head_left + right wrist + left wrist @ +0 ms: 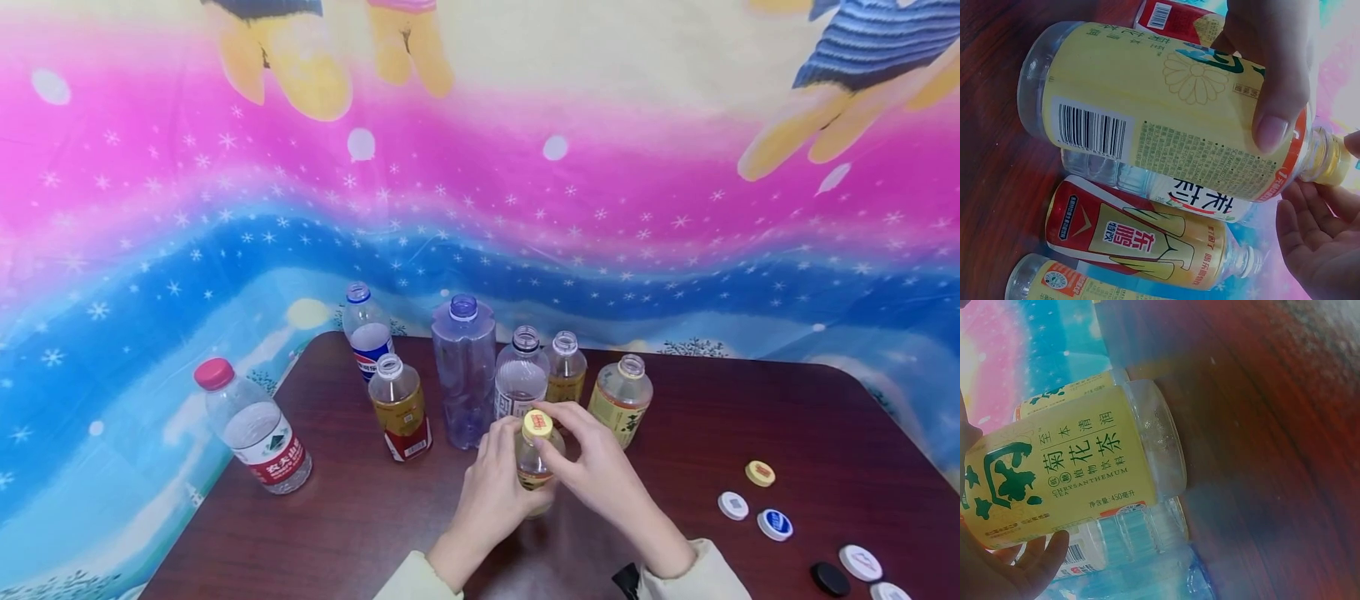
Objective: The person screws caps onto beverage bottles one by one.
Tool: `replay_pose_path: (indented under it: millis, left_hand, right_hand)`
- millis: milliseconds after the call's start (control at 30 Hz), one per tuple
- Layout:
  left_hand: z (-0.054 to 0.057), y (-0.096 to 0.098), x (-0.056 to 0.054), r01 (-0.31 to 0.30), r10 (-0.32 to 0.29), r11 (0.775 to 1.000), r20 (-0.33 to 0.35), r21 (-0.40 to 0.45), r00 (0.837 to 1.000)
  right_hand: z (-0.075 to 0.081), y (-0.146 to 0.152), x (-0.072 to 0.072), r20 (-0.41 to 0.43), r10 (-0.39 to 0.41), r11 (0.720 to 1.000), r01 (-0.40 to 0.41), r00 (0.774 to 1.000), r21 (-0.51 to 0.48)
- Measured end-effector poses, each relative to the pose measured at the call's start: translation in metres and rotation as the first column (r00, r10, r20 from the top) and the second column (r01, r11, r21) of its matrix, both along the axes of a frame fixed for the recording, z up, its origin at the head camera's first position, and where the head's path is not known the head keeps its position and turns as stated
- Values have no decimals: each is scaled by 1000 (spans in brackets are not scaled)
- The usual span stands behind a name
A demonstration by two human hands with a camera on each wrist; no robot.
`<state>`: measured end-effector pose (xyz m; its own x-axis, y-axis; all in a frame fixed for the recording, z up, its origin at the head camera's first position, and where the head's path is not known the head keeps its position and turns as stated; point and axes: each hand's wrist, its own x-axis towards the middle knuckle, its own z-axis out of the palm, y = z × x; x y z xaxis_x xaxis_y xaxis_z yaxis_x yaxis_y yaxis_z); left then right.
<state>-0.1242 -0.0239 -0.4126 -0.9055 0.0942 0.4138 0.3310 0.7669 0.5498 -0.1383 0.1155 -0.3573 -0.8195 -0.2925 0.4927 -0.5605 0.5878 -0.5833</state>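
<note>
In the head view my left hand (486, 492) grips a chrysanthemum tea bottle (1079, 456) with a yellow label, held near the middle of the table. Its yellow cap (537, 423) sits on the bottle's mouth, and my right hand (603, 458) pinches that cap from the side with thumb and fingers. Seen from the right wrist, the left thumb presses on the upper label, while the right fingers (1310, 219) lie around the neck and cap. Whether the cap is screwed tight cannot be told.
Behind the hands stand several uncapped bottles, among them a tall purplish one (463, 375), a gold-red one (401, 412) and another yellow-label one (621, 400). A pink-capped water bottle (258, 433) stands left. Several loose caps, including a yellow cap (760, 473) and a black cap (829, 577), lie right.
</note>
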Motion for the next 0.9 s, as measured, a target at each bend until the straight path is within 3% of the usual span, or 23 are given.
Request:
replay_pose_path:
  millis: [267,400,667,900]
  left_hand:
    - [0,0,0,3,-4,1000,36,23,999]
    - [-2,0,0,5,-5,1000,26,20,1000]
    - [-3,-1,0,7,-7,1000,-10,0,1000]
    - [-2,-1,-1,8,-8,1000,-5,10,1000]
  right_hand:
    - [0,-3,-1,62,-62,998,63,996,-15]
    - [0,-5,-2,113,-49,997,54,992,-45]
    - [-3,-2,-2,-15,5,1000,-5,1000,-11]
    - [-2,1,-1,-11,-3,1000,3,1000,-18]
